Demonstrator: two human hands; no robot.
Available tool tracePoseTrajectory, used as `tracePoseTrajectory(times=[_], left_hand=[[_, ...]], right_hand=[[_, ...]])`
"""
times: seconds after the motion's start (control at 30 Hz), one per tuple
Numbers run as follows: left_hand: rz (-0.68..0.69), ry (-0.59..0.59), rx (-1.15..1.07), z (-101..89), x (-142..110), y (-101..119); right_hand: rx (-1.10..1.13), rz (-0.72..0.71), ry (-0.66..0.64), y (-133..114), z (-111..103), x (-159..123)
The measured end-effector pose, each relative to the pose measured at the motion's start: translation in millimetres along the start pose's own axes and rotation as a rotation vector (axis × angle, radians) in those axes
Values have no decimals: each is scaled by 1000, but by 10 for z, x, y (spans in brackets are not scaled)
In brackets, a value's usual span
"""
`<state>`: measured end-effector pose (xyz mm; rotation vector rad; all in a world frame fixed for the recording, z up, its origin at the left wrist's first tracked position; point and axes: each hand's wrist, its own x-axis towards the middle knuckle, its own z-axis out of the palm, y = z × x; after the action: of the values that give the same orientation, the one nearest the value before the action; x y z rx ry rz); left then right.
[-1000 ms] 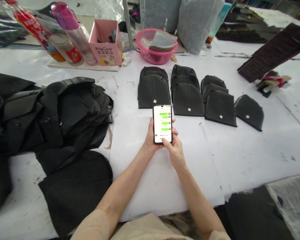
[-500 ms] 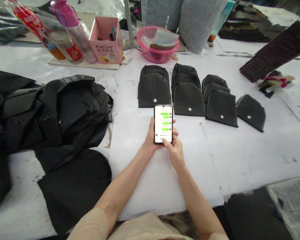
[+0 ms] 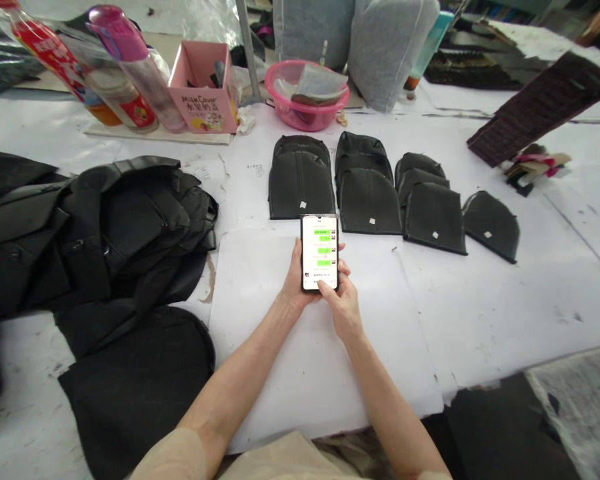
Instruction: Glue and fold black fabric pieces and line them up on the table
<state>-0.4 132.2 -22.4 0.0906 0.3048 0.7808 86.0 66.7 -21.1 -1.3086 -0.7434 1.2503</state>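
Note:
A smartphone with a lit chat screen of green message bubbles is held upright over the white table. My left hand is closed around its left side and lower back. On the right, my right hand grips the phone's edge, its thumb resting on the lower screen. Just beyond the phone lie stacked black curved pieces, several with small white tags. To the left of my forearm spreads a heap of black bag parts, with a large black panel nearer to me.
At the back stand a pink box, a pink-capped bottle, a red-labelled bottle and a pink basin holding small items. Grey padded forms rise behind. A dark ribbed slab leans at the right, near several clips.
The camera view has shifted slightly, so the whole scene sits a little further left and lower. Both hands keep hold of the phone in the same pose.

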Motion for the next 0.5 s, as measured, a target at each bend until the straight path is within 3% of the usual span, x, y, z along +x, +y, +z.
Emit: tracePoseTrajectory(times=[0.27, 0.5], left_hand=[[26, 134, -24, 69, 11, -12], [18, 143, -24, 75, 6, -18]], right_hand=[[-20, -10, 14, 3, 2, 0], [15, 25, 17, 14, 4, -5]])
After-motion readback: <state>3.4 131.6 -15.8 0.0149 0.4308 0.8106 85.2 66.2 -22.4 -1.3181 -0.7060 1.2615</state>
